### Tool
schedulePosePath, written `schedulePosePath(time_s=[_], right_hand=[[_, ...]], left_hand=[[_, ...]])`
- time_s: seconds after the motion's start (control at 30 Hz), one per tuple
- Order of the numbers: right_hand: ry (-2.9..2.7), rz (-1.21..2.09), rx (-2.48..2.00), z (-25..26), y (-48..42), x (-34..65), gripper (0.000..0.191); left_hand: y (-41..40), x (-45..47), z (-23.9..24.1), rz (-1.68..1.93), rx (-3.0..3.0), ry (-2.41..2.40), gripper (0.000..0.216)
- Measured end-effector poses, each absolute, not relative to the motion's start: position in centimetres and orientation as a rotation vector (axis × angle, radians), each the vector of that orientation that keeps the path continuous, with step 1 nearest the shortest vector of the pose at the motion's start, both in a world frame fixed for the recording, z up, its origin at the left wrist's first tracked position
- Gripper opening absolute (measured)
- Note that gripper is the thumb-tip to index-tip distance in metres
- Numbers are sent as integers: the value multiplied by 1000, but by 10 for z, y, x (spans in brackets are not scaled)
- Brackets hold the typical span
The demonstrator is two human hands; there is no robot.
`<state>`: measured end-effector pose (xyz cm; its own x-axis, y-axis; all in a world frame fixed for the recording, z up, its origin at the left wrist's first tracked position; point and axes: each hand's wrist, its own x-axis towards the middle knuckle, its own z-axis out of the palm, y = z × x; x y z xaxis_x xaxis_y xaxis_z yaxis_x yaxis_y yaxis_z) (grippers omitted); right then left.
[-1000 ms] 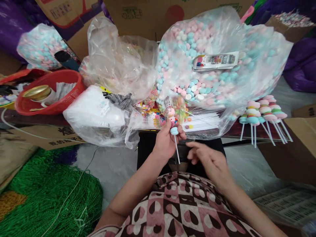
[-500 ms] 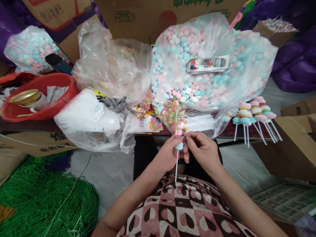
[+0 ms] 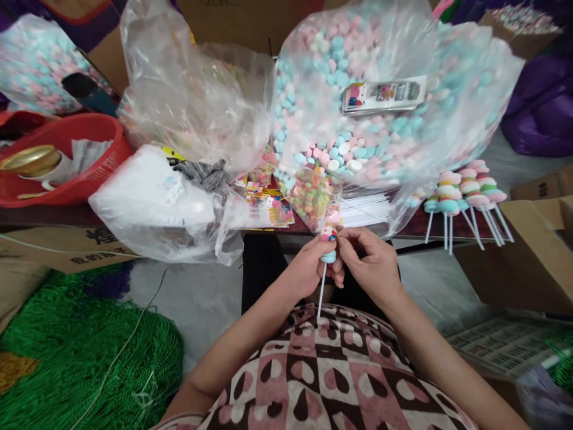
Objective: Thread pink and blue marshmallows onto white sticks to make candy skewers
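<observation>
My left hand (image 3: 307,272) is closed round a marshmallow lollipop (image 3: 329,257), its blue bottom piece showing under the thumb and its white stick pointing down at my lap. A clear wrapper with a colourful printed end (image 3: 329,234) covers the upper part. At that wrapper's right edge, the thumb and forefinger of my right hand (image 3: 373,260) are pinched together; its other fingers curl inward. Just beyond lie a bag of small colourful gummies (image 3: 311,197) and a bundle of white sticks (image 3: 364,210). Several layered marshmallow lollipops (image 3: 449,192) rest at the table's right, sticks over the edge.
A large clear bag of pink, blue and white marshmallows (image 3: 308,89) fills the back, with stacked printed wrappers (image 3: 385,95) on it. Leftward are a plastic bag (image 3: 192,101), white bag (image 3: 152,197) and red basket (image 3: 107,158). Green cord (image 3: 98,352) covers the floor left; a cardboard box (image 3: 514,257) stands right.
The camera has tipped down slightly, so the table things sit higher in view. Both hands keep much the same hold on the lollipop and its wrapper.
</observation>
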<state>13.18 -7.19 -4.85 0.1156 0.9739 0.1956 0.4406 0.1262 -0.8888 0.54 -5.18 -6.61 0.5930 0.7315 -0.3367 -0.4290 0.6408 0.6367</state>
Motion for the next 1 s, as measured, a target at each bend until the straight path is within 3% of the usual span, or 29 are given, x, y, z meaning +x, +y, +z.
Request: schedulePosePath(time_s=[0.17,0.27,0.4,0.67,1.0], right_hand=[[-1607,490,-1539,-51,-67,135,8],[-1624,659,-1492,-52,-64,140,8],[-1569,967,-1387,-54,-68,150,9],[-1252,1119,-1410,-55,-75,146,17],[-1320,1485,-1401,-60,-91,119,31]], left_hand=[[-54,7,-71,722,577,707,32],[-54,6,-72,767,685,792,35],[-58,4,-77,770,860,902,54],[-54,7,-78,1201,1093,993,15],[-43,10,-80,1330,903,991,17]])
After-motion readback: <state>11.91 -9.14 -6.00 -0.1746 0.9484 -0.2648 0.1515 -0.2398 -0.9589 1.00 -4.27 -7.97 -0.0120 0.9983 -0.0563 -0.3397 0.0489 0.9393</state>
